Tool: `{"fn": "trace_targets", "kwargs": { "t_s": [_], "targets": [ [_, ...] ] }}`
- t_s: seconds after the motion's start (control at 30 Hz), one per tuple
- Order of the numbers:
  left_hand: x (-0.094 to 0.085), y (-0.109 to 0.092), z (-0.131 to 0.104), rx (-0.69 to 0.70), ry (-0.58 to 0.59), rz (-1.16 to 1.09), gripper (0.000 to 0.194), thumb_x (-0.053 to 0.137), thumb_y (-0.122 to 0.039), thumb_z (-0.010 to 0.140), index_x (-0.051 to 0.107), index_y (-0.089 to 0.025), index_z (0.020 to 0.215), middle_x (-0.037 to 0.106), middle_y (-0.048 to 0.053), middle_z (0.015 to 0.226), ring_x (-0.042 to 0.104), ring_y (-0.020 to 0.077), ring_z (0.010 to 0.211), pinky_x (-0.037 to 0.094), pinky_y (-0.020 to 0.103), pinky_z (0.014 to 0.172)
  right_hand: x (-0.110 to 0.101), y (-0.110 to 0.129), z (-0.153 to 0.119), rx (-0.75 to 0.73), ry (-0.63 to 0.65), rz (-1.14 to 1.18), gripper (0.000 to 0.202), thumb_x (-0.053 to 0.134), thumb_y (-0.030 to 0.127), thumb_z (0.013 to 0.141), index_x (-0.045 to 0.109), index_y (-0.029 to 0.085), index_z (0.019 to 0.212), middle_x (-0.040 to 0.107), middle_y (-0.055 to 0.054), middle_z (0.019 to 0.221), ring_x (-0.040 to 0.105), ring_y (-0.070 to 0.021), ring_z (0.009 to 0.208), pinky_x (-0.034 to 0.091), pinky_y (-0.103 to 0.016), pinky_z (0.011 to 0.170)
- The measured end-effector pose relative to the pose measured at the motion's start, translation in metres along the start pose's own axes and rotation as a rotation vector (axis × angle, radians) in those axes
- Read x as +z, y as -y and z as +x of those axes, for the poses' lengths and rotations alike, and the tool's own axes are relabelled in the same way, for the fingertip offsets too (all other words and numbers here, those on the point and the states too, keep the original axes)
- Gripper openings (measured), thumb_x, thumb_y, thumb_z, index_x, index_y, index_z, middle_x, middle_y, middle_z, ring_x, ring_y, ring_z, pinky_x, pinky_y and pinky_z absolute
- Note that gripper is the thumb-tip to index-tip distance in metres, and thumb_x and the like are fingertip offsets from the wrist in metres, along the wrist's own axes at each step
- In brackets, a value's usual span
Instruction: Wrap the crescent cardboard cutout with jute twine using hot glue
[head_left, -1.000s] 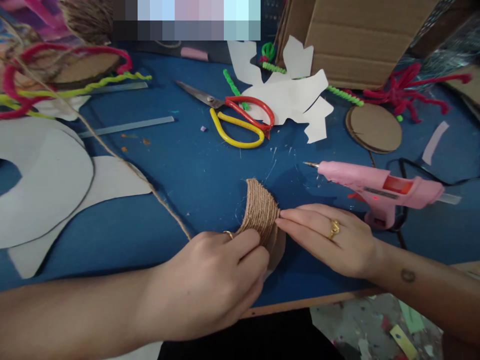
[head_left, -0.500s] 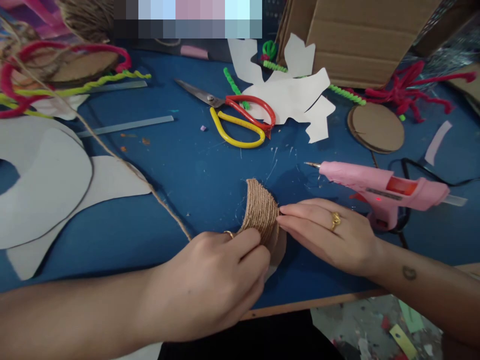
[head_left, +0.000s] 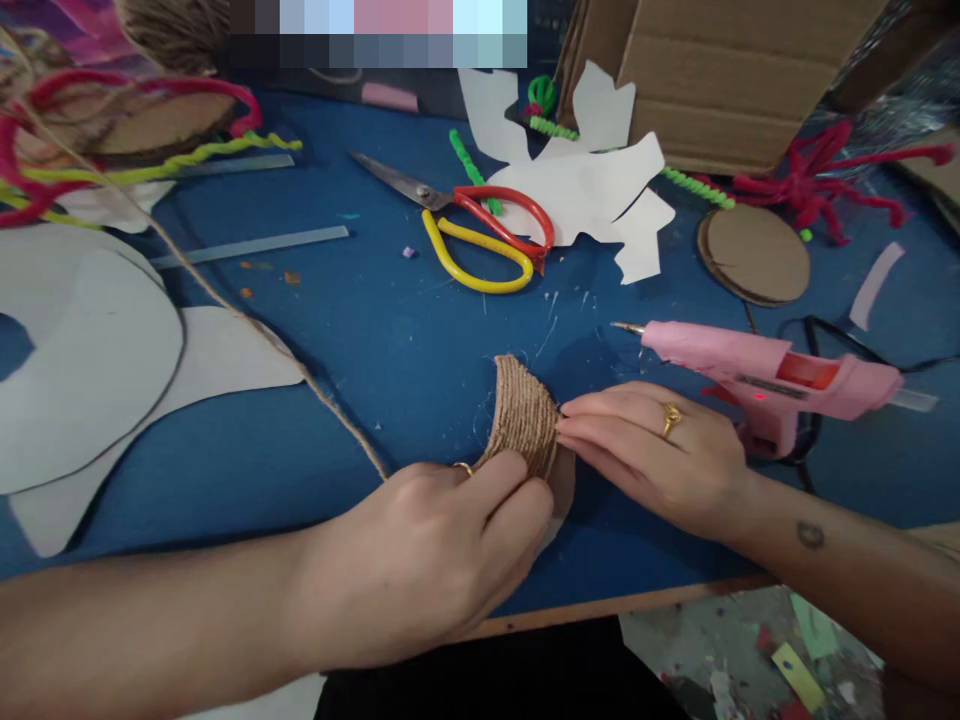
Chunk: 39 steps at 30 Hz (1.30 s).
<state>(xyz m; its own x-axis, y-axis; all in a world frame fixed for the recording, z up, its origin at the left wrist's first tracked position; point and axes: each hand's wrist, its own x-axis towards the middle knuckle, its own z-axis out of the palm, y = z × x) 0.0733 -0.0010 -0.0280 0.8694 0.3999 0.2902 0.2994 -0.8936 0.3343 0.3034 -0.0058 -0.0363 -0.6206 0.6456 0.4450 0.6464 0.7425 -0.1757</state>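
A curved piece of card (head_left: 564,490) is covered over its upper part with close rows of jute twine (head_left: 517,405). My left hand (head_left: 450,545) is closed over the lower rows, its fingers pinching the twine against the card. From under that hand a loose strand of twine (head_left: 330,400) runs up to the far left. My right hand (head_left: 660,460) pinches the right edge of the twine rows between fingertips and thumb. Just beyond it lies a pink glue gun (head_left: 772,375), its red light on and its nozzle pointing left.
Scissors (head_left: 480,235) with red and yellow handles lie beyond the piece, beside white paper cutouts (head_left: 585,190). Large white card shapes (head_left: 90,350) cover the left side. Cardboard discs (head_left: 754,255), pipe cleaners (head_left: 810,185) and a cardboard box (head_left: 727,80) stand at the back right.
My left hand has shifted slightly right along the rows, towards the right edge of the piece. My right hand keeps its pinch there, nearly still.
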Motion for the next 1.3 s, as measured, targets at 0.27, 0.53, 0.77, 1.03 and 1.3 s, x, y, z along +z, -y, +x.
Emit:
{"fn": "trace_targets", "kwargs": {
  "t_s": [0.27,0.53,0.77,1.03,1.3],
  "targets": [
    [0.0018,0.0023,-0.0014,0.078,0.068,0.075,0.021,0.047,-0.011,0.092,0.054,-0.008,0.111,0.06,0.004,0.091,0.058,0.0151,0.07,0.041,0.029,0.042,-0.0003,0.0006,0.0036,0.036,-0.022,-0.074,0.008,0.066,0.019,0.085,0.065,0.014,0.091,0.074,-0.006,0.091,0.067,-0.0143,0.083,0.056,-0.027,0.081],
    [-0.0001,0.001,-0.0033,0.045,0.101,0.079,0.032,0.045,-0.012,0.092,0.048,-0.005,0.124,0.058,0.005,0.089,0.059,0.0135,0.065,0.042,0.028,0.043,0.0002,0.0007,0.0035,0.036,-0.003,-0.074,0.008,0.065,0.019,0.085,0.066,0.014,0.092,0.074,-0.006,0.091,0.067,-0.0152,0.083,0.055,-0.028,0.082],
    [0.0007,0.0011,-0.0033,0.04,0.076,0.08,0.032,0.044,-0.011,0.09,0.049,-0.005,0.121,0.059,0.006,0.089,0.054,0.0129,0.058,0.041,0.027,0.041,0.0008,0.0004,0.005,0.028,0.008,-0.053,0.006,0.063,0.016,0.086,0.063,0.014,0.091,0.072,-0.007,0.091,0.065,-0.0166,0.083,0.055,-0.03,0.08],
    [0.0015,0.0017,-0.0021,0.033,0.061,0.086,0.033,0.042,-0.011,0.09,0.049,-0.006,0.122,0.06,0.006,0.088,0.052,0.0128,0.056,0.04,0.027,0.041,0.0028,0.0,0.0097,0.115,0.029,0.029,0.007,0.055,0.014,0.091,0.06,0.018,0.091,0.07,-0.004,0.089,0.064,-0.0143,0.086,0.052,-0.029,0.082],
    [0.0013,0.0007,0.0004,0.054,0.025,0.11,0.031,0.041,-0.011,0.09,0.05,-0.007,0.119,0.06,0.005,0.086,0.05,0.0129,0.053,0.042,0.026,0.04,0.0032,0.0009,0.0097,0.15,0.052,0.046,0.006,0.055,0.015,0.091,0.06,0.017,0.09,0.068,-0.005,0.093,0.063,-0.0136,0.087,0.05,-0.028,0.084]
  ]
}}
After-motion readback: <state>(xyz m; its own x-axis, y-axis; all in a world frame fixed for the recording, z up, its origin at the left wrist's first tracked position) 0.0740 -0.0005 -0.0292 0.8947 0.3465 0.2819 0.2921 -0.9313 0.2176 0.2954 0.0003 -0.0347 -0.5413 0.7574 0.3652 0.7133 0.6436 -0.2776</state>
